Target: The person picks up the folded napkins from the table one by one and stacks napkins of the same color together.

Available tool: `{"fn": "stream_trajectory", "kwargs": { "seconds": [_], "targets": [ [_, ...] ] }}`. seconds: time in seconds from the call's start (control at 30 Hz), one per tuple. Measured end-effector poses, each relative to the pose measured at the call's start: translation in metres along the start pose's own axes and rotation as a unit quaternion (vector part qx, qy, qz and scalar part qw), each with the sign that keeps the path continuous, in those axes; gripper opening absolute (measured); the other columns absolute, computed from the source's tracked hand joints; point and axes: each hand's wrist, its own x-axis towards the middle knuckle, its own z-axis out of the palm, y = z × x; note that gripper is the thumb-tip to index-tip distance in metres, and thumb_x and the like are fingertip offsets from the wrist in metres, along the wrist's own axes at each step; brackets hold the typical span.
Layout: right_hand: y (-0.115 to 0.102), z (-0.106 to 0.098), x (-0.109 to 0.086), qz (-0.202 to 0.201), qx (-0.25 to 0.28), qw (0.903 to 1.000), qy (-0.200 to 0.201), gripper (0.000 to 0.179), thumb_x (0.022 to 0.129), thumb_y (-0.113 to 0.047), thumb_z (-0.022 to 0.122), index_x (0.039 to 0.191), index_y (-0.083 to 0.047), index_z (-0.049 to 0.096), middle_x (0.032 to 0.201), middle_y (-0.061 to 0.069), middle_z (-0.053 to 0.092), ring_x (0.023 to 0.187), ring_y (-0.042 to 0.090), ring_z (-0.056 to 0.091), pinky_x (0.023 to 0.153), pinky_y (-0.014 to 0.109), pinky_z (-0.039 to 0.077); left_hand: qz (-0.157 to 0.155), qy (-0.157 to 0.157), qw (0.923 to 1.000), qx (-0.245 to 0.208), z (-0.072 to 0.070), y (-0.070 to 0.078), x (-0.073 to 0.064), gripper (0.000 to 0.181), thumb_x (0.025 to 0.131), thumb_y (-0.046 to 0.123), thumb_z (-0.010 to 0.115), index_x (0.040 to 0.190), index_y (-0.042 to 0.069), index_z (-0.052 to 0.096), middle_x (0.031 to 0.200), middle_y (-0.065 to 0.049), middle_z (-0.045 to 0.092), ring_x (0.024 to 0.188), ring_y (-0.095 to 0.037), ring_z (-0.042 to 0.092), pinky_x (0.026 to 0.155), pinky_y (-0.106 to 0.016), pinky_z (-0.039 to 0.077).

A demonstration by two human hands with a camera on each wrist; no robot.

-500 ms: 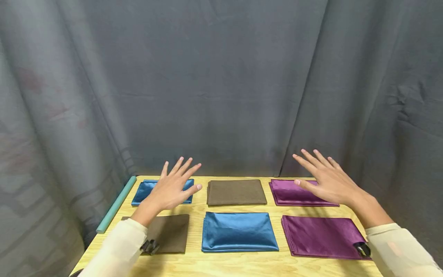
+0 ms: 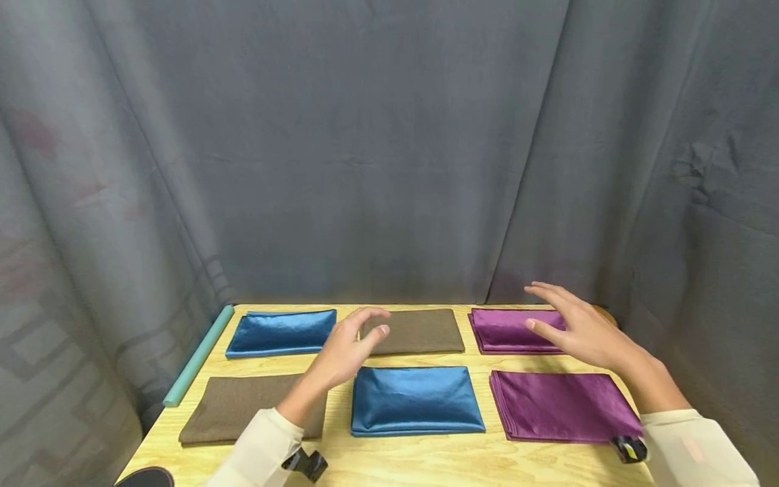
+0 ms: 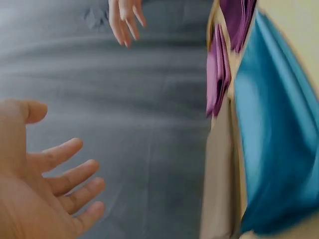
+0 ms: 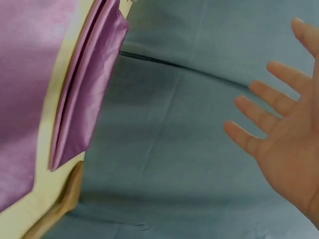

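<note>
My left hand [image 2: 347, 348] hovers over the table between the back blue folded cloth [image 2: 282, 332] and the back brown folded cloth [image 2: 420, 331], partly covering the brown one. Its fingers are loosely bent and hold nothing, as the left wrist view shows. Above the back purple folded cloth [image 2: 508, 329] hangs my right hand [image 2: 587, 335], fingers extended and palm empty. In the front row lie a brown folded cloth [image 2: 243, 402], a shiny blue folded cloth [image 2: 416, 400] and a purple folded cloth [image 2: 562, 406]. Neither hand touches any cloth.
A teal roll [image 2: 199, 355] lies along the left edge of the wooden table [image 2: 420, 463]. Grey curtains [image 2: 365, 155] hang behind and at both sides. A dark rounded object [image 2: 146, 477] shows at the bottom left. A wooden piece [image 4: 62, 204] borders the right back corner.
My left hand has moved right, from over the back blue cloth toward the brown one, and its spread fingers have relaxed. The right hand has turned and its fingers have come closer together.
</note>
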Motion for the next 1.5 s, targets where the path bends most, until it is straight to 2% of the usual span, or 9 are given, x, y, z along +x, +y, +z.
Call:
{"fn": "stream_trajectory", "kwargs": {
  "seconds": [0.1, 0.33, 0.47, 0.63, 0.9, 1.0, 1.13, 1.3, 1.5],
  "targets": [
    [0.008, 0.003, -0.006, -0.001, 0.012, 0.9997, 0.02, 0.063, 0.1, -0.041, 0.066, 0.153, -0.014, 0.047, 0.154, 0.021, 0.048, 0.137, 0.047, 0.049, 0.099, 0.072, 0.044, -0.008, -0.02, 0.9981, -0.057, 0.019, 0.003, 0.0, 0.029, 0.103, 0.033, 0.059, 0.129, 0.023, 0.068, 0.135, 0.0, 0.069, 0.132, -0.025, 0.061, 0.111, -0.055, 0.047],
    [0.023, 0.014, -0.02, 0.03, 0.06, 0.997, 0.039, 0.062, 0.101, -0.037, 0.064, 0.153, -0.009, 0.046, 0.15, 0.023, 0.052, 0.133, 0.046, 0.051, 0.097, 0.067, 0.044, -0.012, -0.055, 0.9931, -0.103, 0.047, 0.005, 0.003, 0.03, 0.105, 0.03, 0.055, 0.129, 0.018, 0.067, 0.132, -0.006, 0.07, 0.123, -0.029, 0.067, 0.104, -0.053, 0.053],
    [0.036, 0.015, -0.036, 0.045, 0.061, 0.9951, 0.063, 0.057, 0.101, -0.033, 0.065, 0.151, -0.011, 0.049, 0.146, 0.019, 0.056, 0.125, 0.016, 0.054, 0.094, 0.041, 0.047, -0.024, -0.071, 0.9889, -0.128, 0.068, 0.007, 0.005, 0.029, 0.104, 0.029, 0.056, 0.128, 0.018, 0.068, 0.128, -0.005, 0.072, 0.117, -0.026, 0.07, 0.1, -0.049, 0.055],
    [0.059, 0.024, -0.057, 0.061, 0.073, 0.9918, 0.085, 0.053, 0.1, -0.028, 0.067, 0.149, -0.013, 0.053, 0.145, 0.017, 0.058, 0.11, -0.027, 0.036, 0.082, 0.018, 0.046, -0.043, -0.101, 0.9816, -0.156, 0.101, 0.009, 0.001, 0.028, 0.1, 0.026, 0.058, 0.125, 0.019, 0.07, 0.121, -0.003, 0.075, 0.114, -0.022, 0.071, 0.098, -0.045, 0.056],
    [0.087, 0.041, -0.086, 0.113, 0.098, 0.9856, 0.078, 0.051, 0.103, -0.028, 0.064, 0.148, -0.007, 0.053, 0.141, 0.021, 0.058, 0.105, -0.033, 0.033, 0.075, 0.007, 0.045, -0.074, -0.121, 0.9653, -0.219, 0.148, 0.013, -0.004, 0.025, 0.097, 0.022, 0.063, 0.12, 0.018, 0.072, 0.121, 0.0, 0.074, 0.111, -0.014, 0.071, 0.097, -0.034, 0.055],
    [0.095, 0.045, -0.093, 0.125, 0.115, 0.9817, 0.086, 0.051, 0.103, -0.027, 0.064, 0.147, -0.004, 0.054, 0.136, -0.009, 0.06, 0.103, -0.034, 0.036, 0.076, 0.002, 0.042, -0.081, -0.113, 0.96, -0.243, 0.161, 0.014, -0.003, 0.026, 0.095, 0.018, 0.064, 0.119, 0.013, 0.073, 0.117, -0.004, 0.076, 0.107, -0.01, 0.071, 0.095, -0.029, 0.054],
    [0.108, 0.049, -0.102, 0.141, 0.137, 0.9763, 0.092, 0.051, 0.103, -0.028, 0.063, 0.145, -0.001, 0.054, 0.121, -0.047, 0.042, 0.101, -0.029, 0.046, 0.073, 0.002, 0.042, -0.086, -0.114, 0.9538, -0.265, 0.177, 0.017, -0.002, 0.029, 0.093, 0.013, 0.064, 0.12, 0.005, 0.071, 0.115, -0.014, 0.076, 0.104, -0.013, 0.073, 0.091, -0.023, 0.053],
    [0.125, 0.057, -0.116, 0.17, 0.147, 0.9706, 0.086, 0.05, 0.105, -0.032, 0.059, 0.142, 0.001, 0.055, 0.115, -0.052, 0.04, 0.096, -0.028, 0.047, 0.071, 0.005, 0.04, -0.096, -0.125, 0.9451, -0.286, 0.197, 0.022, -0.002, 0.029, 0.092, 0.008, 0.067, 0.121, 0.002, 0.07, 0.123, -0.017, 0.071, 0.117, -0.029, 0.07, 0.094, -0.026, 0.056],
    [0.144, 0.068, -0.131, 0.209, 0.17, 0.9603, 0.072, 0.05, 0.106, -0.033, 0.058, 0.14, 0.004, 0.054, 0.108, -0.052, 0.04, 0.093, -0.029, 0.044, 0.068, 0.007, 0.046, -0.129, -0.123, 0.934, -0.31, 0.216, 0.026, -0.006, 0.038, 0.084, 0.001, 0.073, 0.121, 0.004, 0.07, 0.129, -0.011, 0.064, 0.127, -0.034, 0.063, 0.103, -0.037, 0.056]
  ]
}}
